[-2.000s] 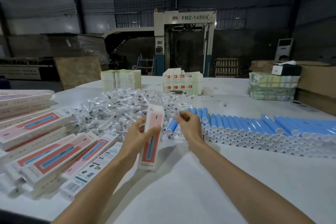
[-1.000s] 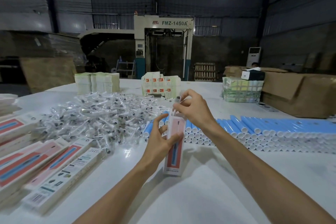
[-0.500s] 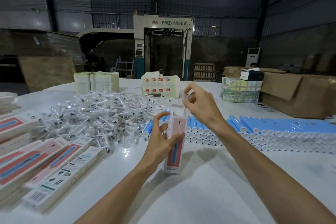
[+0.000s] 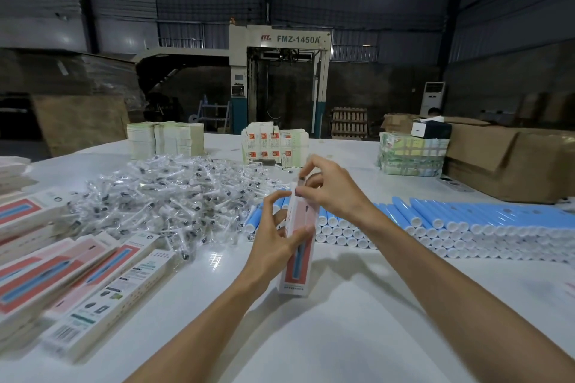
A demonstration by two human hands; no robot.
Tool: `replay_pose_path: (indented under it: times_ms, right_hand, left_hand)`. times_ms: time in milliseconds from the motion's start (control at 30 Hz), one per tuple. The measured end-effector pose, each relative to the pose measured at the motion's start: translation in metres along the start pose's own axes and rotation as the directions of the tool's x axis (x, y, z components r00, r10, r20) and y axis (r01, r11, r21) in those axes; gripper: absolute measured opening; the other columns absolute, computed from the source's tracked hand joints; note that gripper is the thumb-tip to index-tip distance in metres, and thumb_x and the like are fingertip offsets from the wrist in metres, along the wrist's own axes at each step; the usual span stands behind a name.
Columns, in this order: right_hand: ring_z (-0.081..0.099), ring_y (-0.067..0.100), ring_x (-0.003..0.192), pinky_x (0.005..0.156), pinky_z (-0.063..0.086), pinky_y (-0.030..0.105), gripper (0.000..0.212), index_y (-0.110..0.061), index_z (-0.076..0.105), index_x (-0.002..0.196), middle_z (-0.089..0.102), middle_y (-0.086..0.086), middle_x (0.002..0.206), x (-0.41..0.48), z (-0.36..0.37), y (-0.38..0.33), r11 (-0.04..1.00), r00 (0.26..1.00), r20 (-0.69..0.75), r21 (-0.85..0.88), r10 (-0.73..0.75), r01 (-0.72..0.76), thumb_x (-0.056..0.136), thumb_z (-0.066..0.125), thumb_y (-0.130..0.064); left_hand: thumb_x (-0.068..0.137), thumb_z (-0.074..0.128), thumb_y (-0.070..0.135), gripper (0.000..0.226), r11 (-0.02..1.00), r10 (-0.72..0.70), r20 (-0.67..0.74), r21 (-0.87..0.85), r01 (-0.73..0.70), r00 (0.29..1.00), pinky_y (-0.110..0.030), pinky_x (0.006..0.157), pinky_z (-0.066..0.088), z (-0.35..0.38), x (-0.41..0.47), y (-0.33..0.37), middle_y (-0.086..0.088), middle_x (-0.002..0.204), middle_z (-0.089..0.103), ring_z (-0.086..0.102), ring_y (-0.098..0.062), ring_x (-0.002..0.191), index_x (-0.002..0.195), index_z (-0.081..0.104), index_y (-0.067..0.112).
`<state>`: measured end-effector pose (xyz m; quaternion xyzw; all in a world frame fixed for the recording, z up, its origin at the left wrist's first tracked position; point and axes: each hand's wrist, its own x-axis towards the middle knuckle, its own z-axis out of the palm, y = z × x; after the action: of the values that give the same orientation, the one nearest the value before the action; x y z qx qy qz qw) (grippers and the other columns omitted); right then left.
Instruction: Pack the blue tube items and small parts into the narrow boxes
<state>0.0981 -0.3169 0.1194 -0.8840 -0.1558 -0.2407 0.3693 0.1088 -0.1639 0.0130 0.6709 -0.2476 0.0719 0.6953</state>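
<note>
Narrow box [image 4: 296, 278] gripped by left hand [image 4: 273, 242], right hand [image 4: 333, 193] pinching small part [image 4: 301, 180], now lower

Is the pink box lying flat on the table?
No, the left hand holds the pink box upright, with its lower end down by the table.

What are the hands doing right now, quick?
Left hand: grips the narrow box, held upright.
Right hand: pinches a small part at the top end of the box.
</note>
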Motion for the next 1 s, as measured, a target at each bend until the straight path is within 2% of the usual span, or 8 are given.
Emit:
replay_pose_path:
  times_ms: [133,267,400,500,667,800,900,1000]
  right_hand:
    - [0.071,0.006,0.082,0.068,0.055,0.022,0.01,-0.024,0.068,0.095,0.074,-0.007,0.087,-0.001,0.002,0.003,0.999,0.999,0.034,-0.035,-0.003,0.005,0.097,0.073,-0.032]
    - [0.063,0.004,0.087,0.072,0.045,0.021,0.034,-0.021,0.077,0.086,0.07,-0.008,0.089,-0.01,0.009,0.012,0.997,0.996,0.088,-0.08,-0.001,0.008,0.1,0.064,-0.05]
    - [0.056,0.005,0.118,0.098,0.046,0.027,0.021,-0.026,0.077,0.109,0.06,-0.009,0.121,-0.022,0.021,0.03,0.995,0.995,-0.094,0.094,0.042,-0.033,0.101,0.066,-0.042]
    - [0.063,0.001,0.113,0.09,0.05,0.02,0.022,-0.033,0.068,0.124,0.064,-0.013,0.122,-0.037,0.024,0.043,0.952,0.975,-0.216,0.305,0.056,0.012,0.102,0.067,-0.036]
    - [0.071,0.018,0.113,0.093,0.058,0.029,0.025,-0.025,0.065,0.127,0.074,-0.004,0.117,-0.056,0.04,0.058,0.873,0.996,-0.087,0.484,-0.018,0.058,0.103,0.068,-0.021]
    - [0.073,0.018,0.103,0.084,0.058,0.027,0.015,-0.026,0.071,0.117,0.077,-0.001,0.109,-0.058,0.032,0.059,0.856,0.993,-0.118,0.514,0.01,0.052,0.102,0.068,-0.025]
    - [0.073,0.02,0.107,0.091,0.06,0.034,0.014,-0.032,0.07,0.117,0.076,-0.002,0.111,-0.06,0.023,0.061,0.874,0.994,-0.112,0.483,0.004,0.051,0.104,0.065,-0.028]
    - [0.072,0.02,0.109,0.094,0.059,0.032,0.015,-0.035,0.071,0.113,0.076,0.0,0.111,-0.062,0.016,0.058,0.853,0.995,-0.092,0.521,0.032,0.021,0.107,0.061,-0.026]
  left_hand:
    - [0.089,0.087,0.037,0.074,0.999,0.0,-0.007,-0.035,0.0,1.0,-0.022,0.073,0.061,-0.003,0.001,-0.002,0.018,0.112,0.077,0.079,-0.018,0.094,0.142,0.036,0.049]
    - [0.092,0.085,0.036,0.071,0.999,0.005,-0.007,-0.039,-0.005,1.0,-0.03,0.079,0.063,-0.006,0.001,-0.004,0.016,0.114,0.077,0.079,-0.019,0.098,0.143,0.037,0.048]
    - [0.09,0.085,0.041,0.073,0.999,0.003,-0.021,-0.033,-0.003,1.0,-0.029,0.078,0.062,-0.005,0.001,-0.004,0.021,0.113,0.075,0.078,-0.015,0.101,0.147,0.039,0.051]
    - [0.087,0.086,0.047,0.075,0.999,0.02,-0.02,-0.037,-0.021,1.0,-0.026,0.078,0.063,-0.006,0.0,-0.003,0.024,0.119,0.072,0.075,-0.011,0.107,0.148,0.042,0.051]
    - [0.09,0.087,0.038,0.071,0.992,0.021,0.042,-0.127,-0.016,0.999,-0.033,0.085,0.063,-0.003,-0.001,-0.004,0.005,0.125,0.076,0.076,-0.019,0.109,0.147,0.045,0.042]
    - [0.09,0.086,0.034,0.063,0.993,-0.027,0.145,-0.108,0.043,0.989,-0.044,0.091,0.064,-0.007,0.008,0.005,-0.003,0.122,0.077,0.077,-0.028,0.109,0.139,0.047,0.039]
    - [0.088,0.084,0.05,0.055,1.0,-0.019,0.206,0.011,0.017,0.978,-0.043,0.086,0.066,-0.01,0.022,0.023,-0.005,0.113,0.08,0.078,-0.026,0.104,0.13,0.053,0.033]
    - [0.086,0.085,0.054,0.048,0.993,0.035,0.111,0.109,-0.047,0.993,-0.042,0.076,0.067,-0.001,0.027,0.024,0.0,0.108,0.08,0.08,-0.022,0.093,0.121,0.062,0.031]
